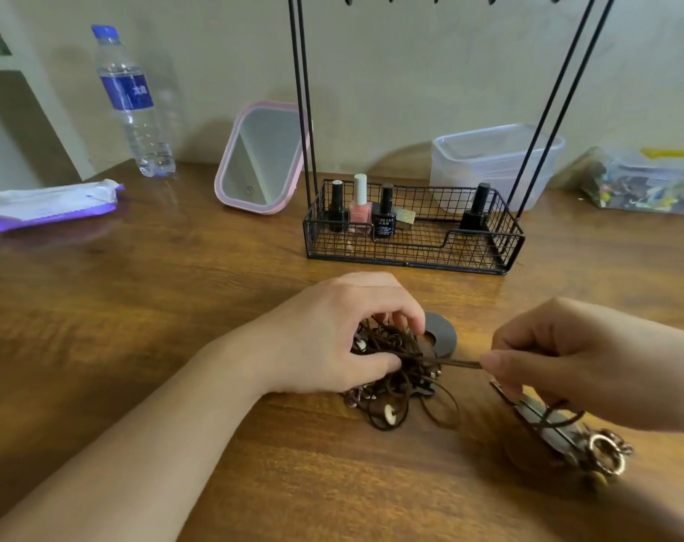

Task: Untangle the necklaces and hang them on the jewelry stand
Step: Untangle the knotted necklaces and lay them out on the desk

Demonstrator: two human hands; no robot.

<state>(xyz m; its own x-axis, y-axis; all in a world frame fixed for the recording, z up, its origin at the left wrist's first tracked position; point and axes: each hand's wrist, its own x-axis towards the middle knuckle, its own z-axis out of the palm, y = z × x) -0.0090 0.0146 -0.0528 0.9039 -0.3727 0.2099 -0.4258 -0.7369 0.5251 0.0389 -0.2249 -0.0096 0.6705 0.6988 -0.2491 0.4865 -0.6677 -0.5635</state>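
Note:
A tangle of brown cord necklaces (401,389) with beads lies on the wooden table (176,307). My left hand (332,338) grips the top of the tangle. My right hand (559,354) pinches a taut cord pulled out to the right. Under my right hand lie a metal pendant and ring ornaments (602,451) on cords. The black wire jewelry stand (411,228) rises behind, its hooks at the top edge of the view with nothing hanging from them.
The stand's basket holds several nail polish bottles (360,205). A dark disc (442,334) lies behind the tangle. A pink mirror (258,158), water bottle (133,103), wipes pack (51,205), clear plastic box (493,162) and a filled bag (645,181) line the back.

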